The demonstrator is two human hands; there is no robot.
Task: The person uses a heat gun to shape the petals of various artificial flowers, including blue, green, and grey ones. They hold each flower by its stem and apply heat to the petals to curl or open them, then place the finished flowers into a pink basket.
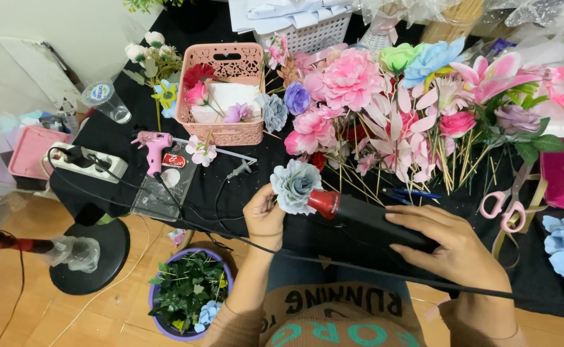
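My left hand holds a grey-blue paper flower by its underside, above the front edge of the black-covered table. My right hand grips the black body of a heat tool whose red nozzle touches or nearly touches the flower's right side. Its black cord runs across my lap and off to the right.
A pile of pink, blue and purple paper flowers on sticks fills the table's right half. A pink basket, a pink glue gun, a white power strip and pink scissors lie around. A purple pot of greenery stands on the floor.
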